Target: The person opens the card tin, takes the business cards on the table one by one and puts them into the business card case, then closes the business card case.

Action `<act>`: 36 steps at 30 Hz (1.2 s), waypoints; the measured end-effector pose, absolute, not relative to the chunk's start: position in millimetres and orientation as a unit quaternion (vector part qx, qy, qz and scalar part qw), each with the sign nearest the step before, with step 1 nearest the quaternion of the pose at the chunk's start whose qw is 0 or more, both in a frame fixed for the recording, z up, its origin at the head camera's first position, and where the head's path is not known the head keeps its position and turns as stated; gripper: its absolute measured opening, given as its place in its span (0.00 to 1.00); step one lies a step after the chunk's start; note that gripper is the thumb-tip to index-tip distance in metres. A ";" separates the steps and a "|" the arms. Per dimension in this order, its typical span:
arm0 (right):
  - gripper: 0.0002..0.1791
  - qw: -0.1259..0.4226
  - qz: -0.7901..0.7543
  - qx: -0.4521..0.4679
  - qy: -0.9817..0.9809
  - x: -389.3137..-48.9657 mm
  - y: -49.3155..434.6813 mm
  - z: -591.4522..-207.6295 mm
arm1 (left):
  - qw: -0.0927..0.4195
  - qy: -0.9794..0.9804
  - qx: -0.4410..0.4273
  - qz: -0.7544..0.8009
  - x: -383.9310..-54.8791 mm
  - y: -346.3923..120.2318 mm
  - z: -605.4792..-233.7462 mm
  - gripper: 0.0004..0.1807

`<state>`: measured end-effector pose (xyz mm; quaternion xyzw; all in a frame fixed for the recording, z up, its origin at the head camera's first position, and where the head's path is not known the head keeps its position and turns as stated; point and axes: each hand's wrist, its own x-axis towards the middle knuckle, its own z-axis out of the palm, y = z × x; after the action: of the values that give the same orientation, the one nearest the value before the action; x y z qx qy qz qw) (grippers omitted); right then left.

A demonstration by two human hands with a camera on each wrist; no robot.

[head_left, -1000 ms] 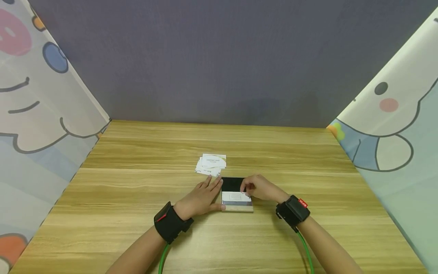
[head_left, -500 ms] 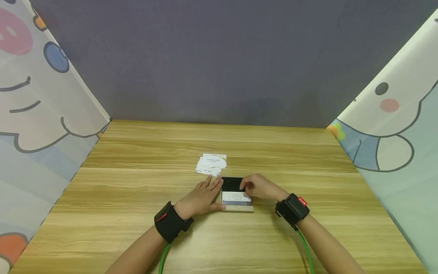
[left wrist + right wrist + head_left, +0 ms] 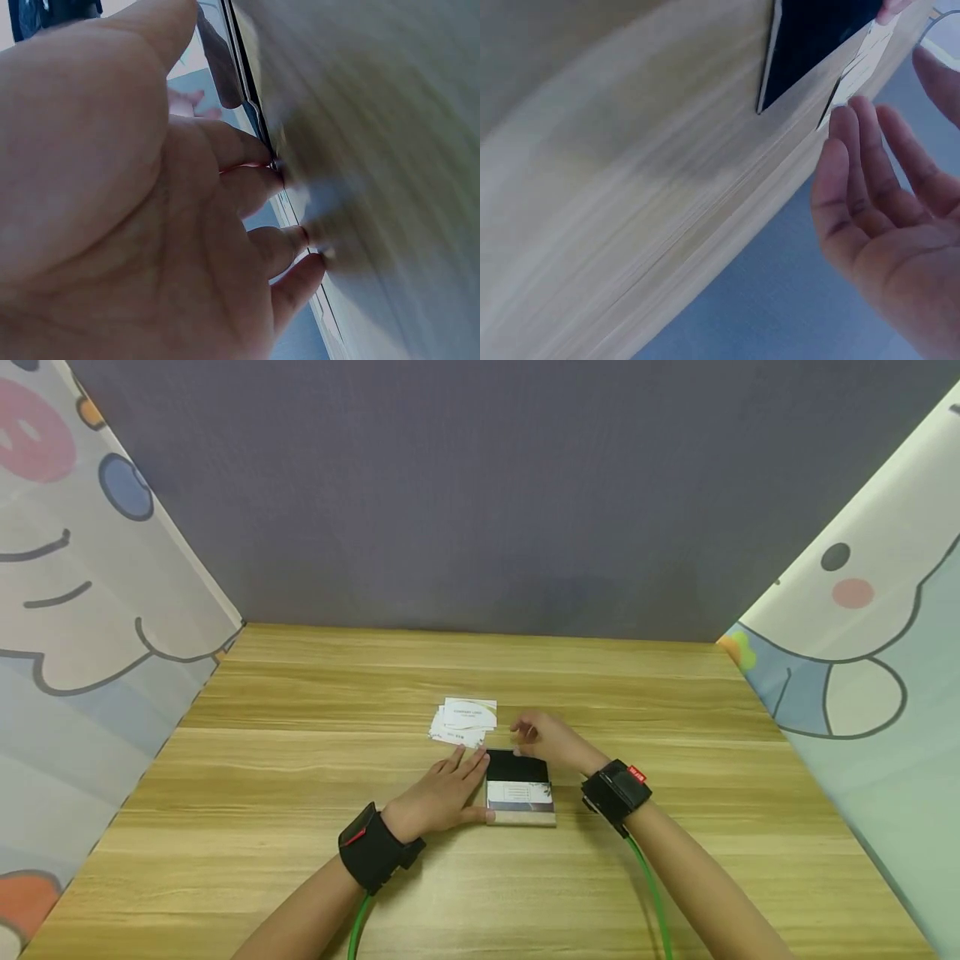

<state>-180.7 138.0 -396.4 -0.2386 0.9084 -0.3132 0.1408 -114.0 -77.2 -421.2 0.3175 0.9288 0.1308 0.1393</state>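
Note:
A business card case (image 3: 513,767) lies unfolded on the table, its black inner flap at the far side. A white printed card (image 3: 519,793) sits in its near half. My left hand (image 3: 438,795) is flat and spread at the case's left side, with thumb and fingertips at its edge. My right hand (image 3: 551,742) hovers over the far right corner of the case, fingers loosely bent and holding nothing. In the right wrist view, the bent fingers (image 3: 844,150) overlap the loose business cards (image 3: 859,67), beyond the case's black flap (image 3: 817,45).
Several white business cards (image 3: 468,714) lie in an overlapping pile just beyond the case, slightly left. A grey partition (image 3: 480,527) stands along the table's back edge. Cartoon-printed panels (image 3: 840,610) flank the wooden table (image 3: 675,693). A green cable (image 3: 651,885) trails from each wrist strap.
My right hand has let go of the card in the case and moved away and slightly left, toward the loose pile. The left hand has stayed in place.

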 end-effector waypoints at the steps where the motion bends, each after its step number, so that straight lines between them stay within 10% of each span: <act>1: 0.16 0.132 -0.313 -0.236 0.910 -184.1 135.9 -397.0 | 0.139 0.929 0.317 0.131 -113.9 -77.2 -420.9 0.44; 36: 0.30 0.069 -0.233 -0.221 0.945 -227.6 91.1 -422.0 | 0.138 0.929 0.318 0.131 -113.6 -76.6 -422.3 0.44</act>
<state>-227.6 91.1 -422.0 -0.2206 0.9447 -0.2326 0.0692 -113.6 -76.6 -422.3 0.3185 0.9287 0.1306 0.1376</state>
